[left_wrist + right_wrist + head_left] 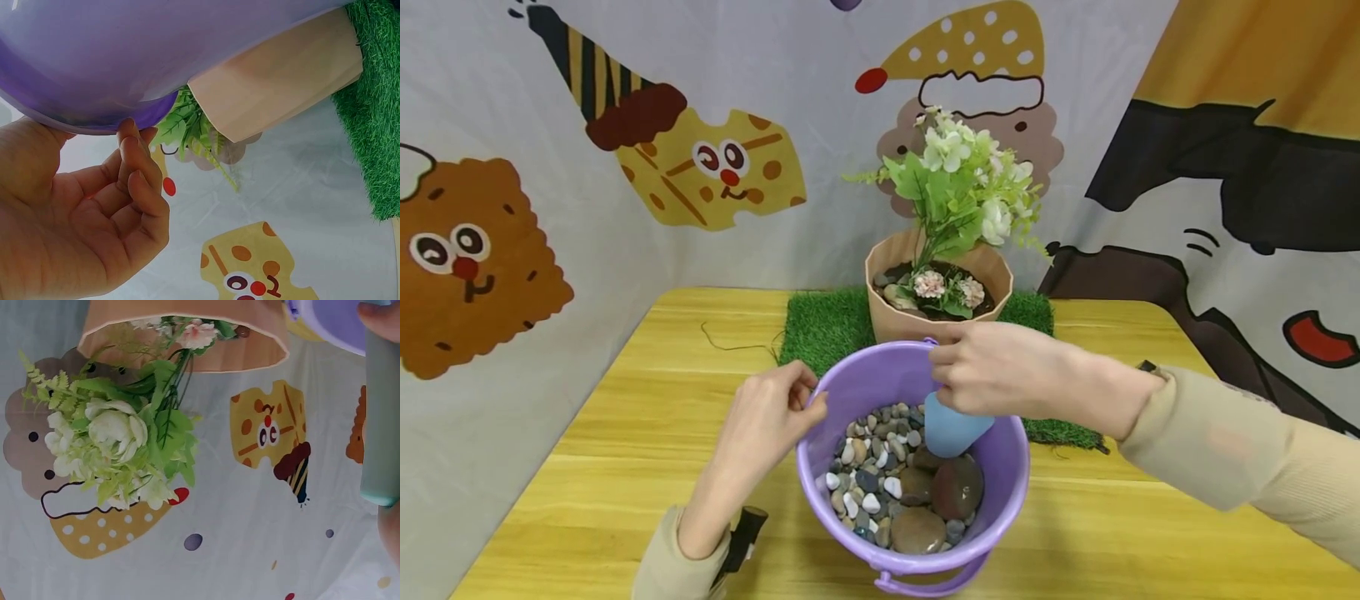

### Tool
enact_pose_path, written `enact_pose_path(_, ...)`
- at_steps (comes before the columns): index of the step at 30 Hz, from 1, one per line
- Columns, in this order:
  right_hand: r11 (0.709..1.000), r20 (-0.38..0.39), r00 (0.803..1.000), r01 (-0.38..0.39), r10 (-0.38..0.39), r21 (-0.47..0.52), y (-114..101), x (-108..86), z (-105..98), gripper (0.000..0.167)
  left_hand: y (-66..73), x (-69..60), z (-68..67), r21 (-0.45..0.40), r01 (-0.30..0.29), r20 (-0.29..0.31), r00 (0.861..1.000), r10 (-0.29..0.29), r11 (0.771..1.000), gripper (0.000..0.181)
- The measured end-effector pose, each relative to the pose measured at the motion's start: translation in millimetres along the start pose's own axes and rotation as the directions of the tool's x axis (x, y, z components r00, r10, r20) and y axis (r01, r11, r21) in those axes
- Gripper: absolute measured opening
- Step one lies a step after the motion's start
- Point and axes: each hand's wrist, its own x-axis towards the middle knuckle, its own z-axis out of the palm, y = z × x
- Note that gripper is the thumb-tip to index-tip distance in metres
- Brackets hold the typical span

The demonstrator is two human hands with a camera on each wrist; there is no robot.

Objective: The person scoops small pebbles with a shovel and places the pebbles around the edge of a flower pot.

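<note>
A purple bucket (820, 500) holds small pebbles (868, 479) and several large brown stones (917, 531). My left hand (767, 412) pinches the bucket's left rim; in the left wrist view the fingertips of that hand (106, 212) meet the rim from below. Over the far right of the bucket, my right hand (992, 367) grips a small shovel whose blue blade (953, 427) points down into the bucket, close above the stones. Its pale handle (381, 419) shows at the right wrist view's edge. The hand covers the handle in the head view.
Right behind the bucket stands a peach planter (895, 325) with white flowers (955, 158) and small pink blossoms, on a green turf mat (827, 321). A thin dark string (737, 346) lies on the wooden table (647, 433). Printed cloth (820, 50) hangs behind.
</note>
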Motion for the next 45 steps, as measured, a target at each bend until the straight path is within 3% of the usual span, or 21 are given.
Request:
enact_pose_path(7, 0.987, 0.003, 1.0, 0.003, -0.004, 0.161, 2.0, -0.5, 6.6, 0.004, 0.2, -0.4, 0.2, 0.005, -0.003, -0.003, 1.0, 0.003, 1.0, 0.008)
enact_pose_path(12, 0.965, 0.058, 0.998, 0.0, -0.015, 0.264, -6.3, -1.4, 13.9, 0.016, 0.0, -0.7, -0.7, 0.005, -0.005, -0.008, 1.0, 0.005, 1.0, 0.008)
enact_pose_path(15, 0.946, 0.048, 0.999, -0.031, 0.017, 0.323, -8.6, -6.7, 23.1, 0.021, 0.3, -0.8, -0.8, 0.002, -0.012, -0.011, 1.0, 0.012, 1.0, 0.009)
enact_pose_path(21, 0.887, -0.021, 0.997, -0.061, 0.08, 0.458, -12.8, -11.6, 37.9, 0.02, 1.7, -0.7, -1.1, -0.006, -0.025, -0.021, 0.999, 0.024, 1.0, 0.007)
enact_pose_path(32, 0.734, 0.009, 0.991, -0.103, 0.132, 0.671, -21.7, -10.1, 47.0, 0.023, -0.4, 0.6, 0.7, 0.003, -0.014, -0.01, 1.0, 0.014, 1.0, 0.009)
enact_pose_path(45, 0.665, 0.018, 0.985, -0.131, 0.174, 0.735, -25.9, -11.0, 48.0, 0.02, 0.5, -0.2, -0.2, -0.024, 0.017, 0.022, 1.0, -0.016, 1.0, 0.01)
